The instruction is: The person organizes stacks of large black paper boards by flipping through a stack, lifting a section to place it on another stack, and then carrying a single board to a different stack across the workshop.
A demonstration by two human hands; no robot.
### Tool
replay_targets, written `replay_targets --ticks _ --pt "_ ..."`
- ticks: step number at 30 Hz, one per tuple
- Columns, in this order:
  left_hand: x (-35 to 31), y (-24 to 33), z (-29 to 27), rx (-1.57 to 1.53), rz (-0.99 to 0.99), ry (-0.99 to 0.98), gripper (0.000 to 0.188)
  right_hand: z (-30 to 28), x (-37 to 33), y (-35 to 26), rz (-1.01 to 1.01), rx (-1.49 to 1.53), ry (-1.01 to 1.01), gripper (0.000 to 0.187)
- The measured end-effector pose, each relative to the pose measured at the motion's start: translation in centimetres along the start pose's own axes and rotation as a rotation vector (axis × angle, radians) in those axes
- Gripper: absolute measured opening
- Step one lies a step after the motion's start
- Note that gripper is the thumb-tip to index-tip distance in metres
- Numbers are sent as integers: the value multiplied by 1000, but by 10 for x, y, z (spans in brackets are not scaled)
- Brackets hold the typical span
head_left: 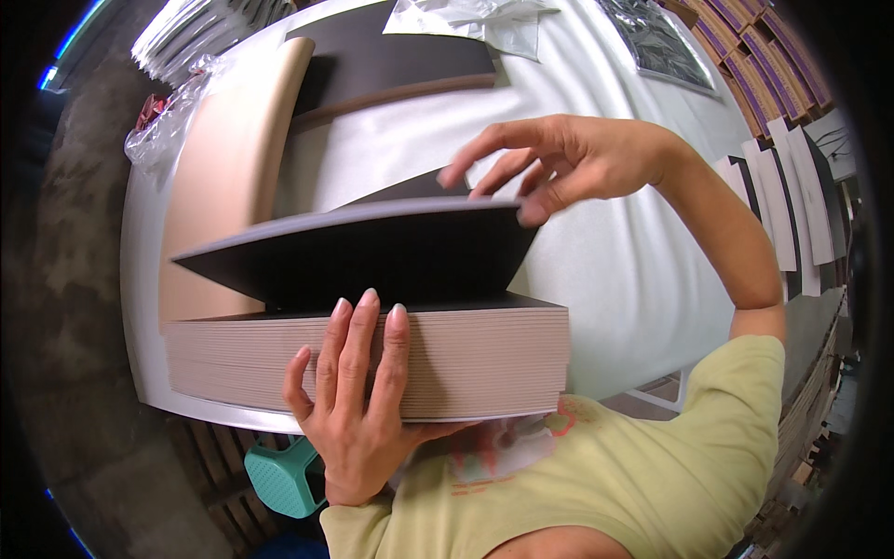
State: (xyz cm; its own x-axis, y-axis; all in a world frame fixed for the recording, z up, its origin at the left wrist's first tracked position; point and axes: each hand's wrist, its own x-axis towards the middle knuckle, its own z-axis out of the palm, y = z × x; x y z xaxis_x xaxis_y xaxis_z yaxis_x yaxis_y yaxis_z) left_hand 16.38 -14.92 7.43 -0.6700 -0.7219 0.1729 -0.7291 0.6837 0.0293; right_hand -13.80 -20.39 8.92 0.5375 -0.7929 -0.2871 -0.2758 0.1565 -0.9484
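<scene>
A thick stack of grey-edged boards with black faces [484,359] lies at the near edge of the table. My left hand [358,382] rests against its front side, fingers spread and stretched upward, tips at the top edge. Above the stack a black board [372,256] is tilted up, its dark face toward me. My right hand [568,163] is at this board's right corner, thumb on the near side and curved fingers beyond the edge; the fingers are slightly blurred. Part of another dark panel [396,189] shows behind the raised board.
A tan rolled sheet [228,177] lies left on the white-covered table [615,270]. Farther back are a large black panel [400,70] and clear plastic bags [475,20]. More boards [782,205] stand at the right, near stacked cartons [768,65]. A green stool [284,475] is below the table.
</scene>
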Motion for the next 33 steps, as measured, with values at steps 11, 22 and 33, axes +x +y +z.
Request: replay_targets --ticks 11,22,33 --pt "6 -3 -4 -101 47 18 92 14 -17 -7 -16 -519 -6 94" --pt "3 -7 -2 -19 99 61 96 19 -15 -14 31 -499 16 99" --pt "-3 -8 2 -101 114 103 74 18 -13 -14 61 -530 32 96"
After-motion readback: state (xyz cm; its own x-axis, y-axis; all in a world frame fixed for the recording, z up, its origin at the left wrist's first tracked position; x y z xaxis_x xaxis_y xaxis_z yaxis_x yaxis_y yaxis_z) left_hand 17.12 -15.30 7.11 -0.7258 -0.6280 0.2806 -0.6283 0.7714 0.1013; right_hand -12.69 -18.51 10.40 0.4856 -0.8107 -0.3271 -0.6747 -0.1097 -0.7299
